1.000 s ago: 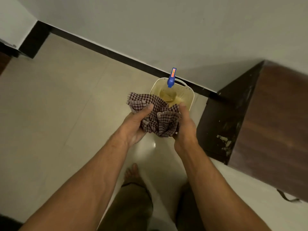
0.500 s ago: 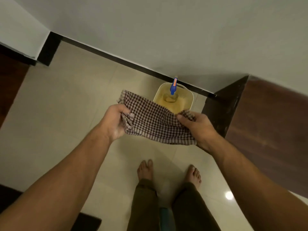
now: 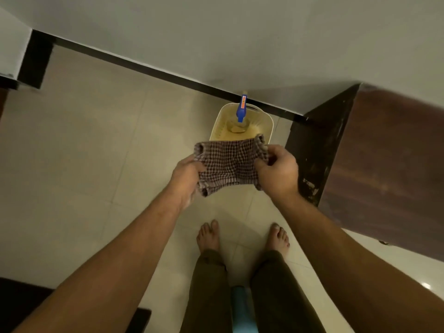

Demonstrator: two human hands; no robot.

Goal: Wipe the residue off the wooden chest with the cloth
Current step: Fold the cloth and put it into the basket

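Brown-and-white checked cloth (image 3: pixel 229 164) stretched between left hand (image 3: pixel 186 180) and right hand (image 3: pixel 278 171) — fingers pinching its side edges. Held above cream plastic basket (image 3: pixel 266 121). Dark wooden chest (image 3: pixel 384 164) just right — untouched, pale residue (image 3: pixel 310 186) on near corner.

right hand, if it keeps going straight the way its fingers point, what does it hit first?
The right hand points up-left, gripping the checked cloth. Past the cloth, the cream basket on the floor comes first, probably its near rim. Depth is unclear; the hand may pass above it.
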